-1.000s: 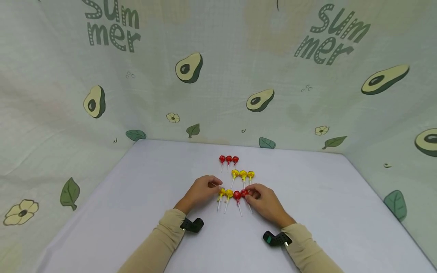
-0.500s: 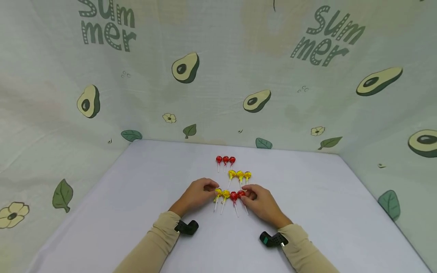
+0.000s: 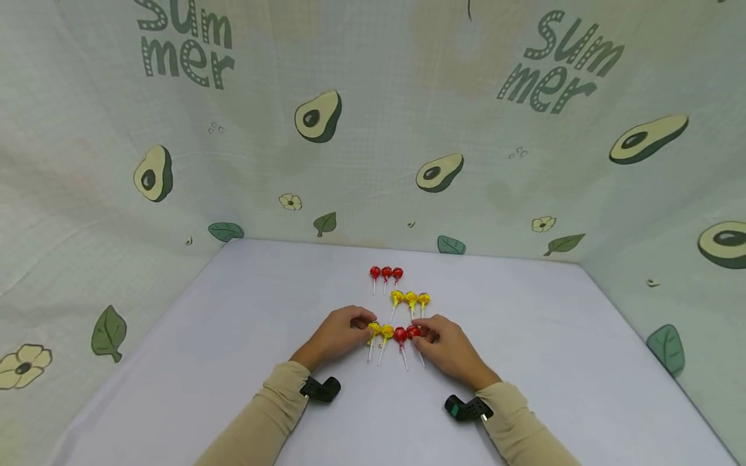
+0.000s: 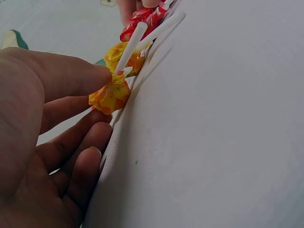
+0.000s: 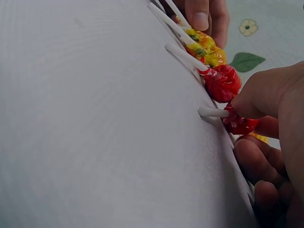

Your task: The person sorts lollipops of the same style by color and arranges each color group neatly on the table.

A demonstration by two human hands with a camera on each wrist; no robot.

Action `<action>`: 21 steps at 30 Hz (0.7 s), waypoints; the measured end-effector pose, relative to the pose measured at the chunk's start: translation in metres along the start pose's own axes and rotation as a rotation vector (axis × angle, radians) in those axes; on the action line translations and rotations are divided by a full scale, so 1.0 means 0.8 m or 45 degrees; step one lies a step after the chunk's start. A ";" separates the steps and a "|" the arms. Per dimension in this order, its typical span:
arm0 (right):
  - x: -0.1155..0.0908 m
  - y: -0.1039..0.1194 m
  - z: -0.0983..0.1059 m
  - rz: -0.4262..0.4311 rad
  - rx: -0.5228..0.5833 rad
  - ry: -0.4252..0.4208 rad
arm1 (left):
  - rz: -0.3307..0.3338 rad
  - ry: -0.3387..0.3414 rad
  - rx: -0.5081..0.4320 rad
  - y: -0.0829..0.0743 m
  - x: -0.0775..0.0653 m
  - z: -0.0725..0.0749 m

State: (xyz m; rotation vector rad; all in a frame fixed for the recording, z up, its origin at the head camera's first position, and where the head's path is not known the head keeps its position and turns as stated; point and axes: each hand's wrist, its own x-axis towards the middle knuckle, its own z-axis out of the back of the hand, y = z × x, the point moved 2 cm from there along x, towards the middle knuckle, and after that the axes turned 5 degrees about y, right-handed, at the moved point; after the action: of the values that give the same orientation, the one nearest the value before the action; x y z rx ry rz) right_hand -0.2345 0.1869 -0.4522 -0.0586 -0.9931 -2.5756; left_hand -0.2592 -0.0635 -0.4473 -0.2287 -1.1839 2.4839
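In the head view two yellow and two red lollipops form the front row on the white table, heads away from me, sticks toward me. My left hand (image 3: 338, 333) is at the row's left end, thumb and fingers pinching the head of the outer yellow lollipop (image 4: 110, 97). At the right end, my right hand (image 3: 450, 344) pinches the outer red lollipop (image 5: 240, 124) by its head. Between them lie the inner yellow lollipop (image 3: 387, 331) and the inner red lollipop (image 3: 400, 334), heads side by side. Some fingertips are hidden behind the candy heads.
Behind the front row lie three yellow lollipops (image 3: 410, 298), their sticks reaching close to the right fingertips. Farther back are three red lollipops (image 3: 386, 272) side by side. A printed cloth (image 3: 373, 129) hangs behind the white table (image 3: 233, 336).
The head view has shifted slightly. My left hand has come down a little, closer to the outer yellow lollipop. My right hand stays at the outer red lollipop, and the rows look unchanged.
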 end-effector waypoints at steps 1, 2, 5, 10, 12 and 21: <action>0.000 0.000 0.000 -0.009 0.000 -0.001 | 0.000 0.003 -0.001 0.000 0.000 0.000; -0.001 0.000 -0.001 -0.017 0.003 -0.003 | 0.001 0.005 0.001 0.000 -0.001 -0.001; -0.001 0.001 -0.002 -0.029 0.016 -0.012 | 0.001 0.002 -0.004 0.000 -0.001 -0.001; -0.002 0.002 -0.002 -0.040 0.035 -0.022 | 0.017 0.006 -0.010 0.002 -0.002 -0.001; -0.002 0.003 -0.002 -0.045 0.044 -0.023 | 0.011 0.010 -0.007 0.002 -0.002 -0.001; 0.000 0.002 0.000 -0.088 0.109 -0.007 | -0.007 0.011 -0.001 0.002 -0.001 0.001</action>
State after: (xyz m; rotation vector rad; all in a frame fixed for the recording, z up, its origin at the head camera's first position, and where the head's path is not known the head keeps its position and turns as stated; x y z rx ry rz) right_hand -0.2338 0.1860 -0.4515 -0.0085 -1.1248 -2.5928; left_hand -0.2589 -0.0648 -0.4480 -0.2355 -1.1809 2.4753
